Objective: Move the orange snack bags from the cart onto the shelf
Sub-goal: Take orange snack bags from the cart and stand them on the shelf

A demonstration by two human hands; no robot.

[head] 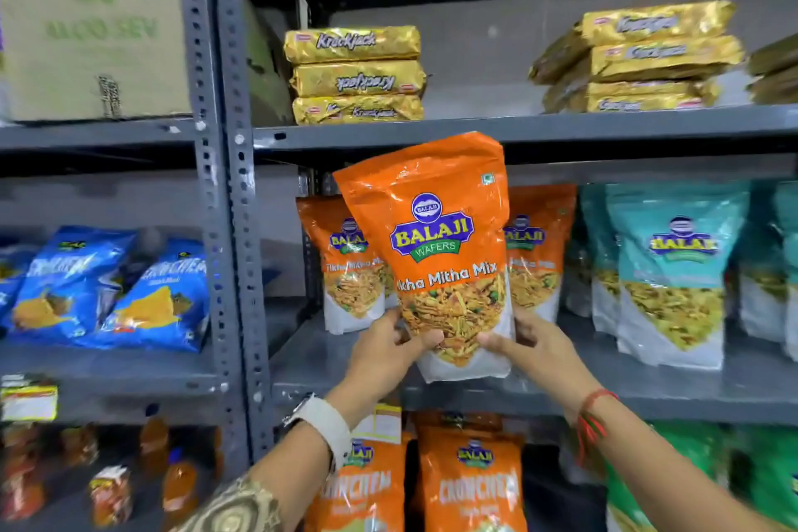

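The left hand (pixel 391 348) and right hand (pixel 533 343) are both gripping the lower corners of the orange snack bag (pixel 436 246), holding it upright before the shelf (pixel 647 384), overlapping two matching bags (pixel 537 246).

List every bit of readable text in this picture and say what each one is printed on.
"BALAJI WAFERS", "Tikha Mitha Mix": held orange bag, in left hand and right hand.
"Krackjack": gold packs, upper shelf.
"BALAJI": teal bag.
"CRUNCHEM": blue bags and lower orange bags.
"ALOO SEV": cardboard box, blurred.
Yellow price tag: unreadable.
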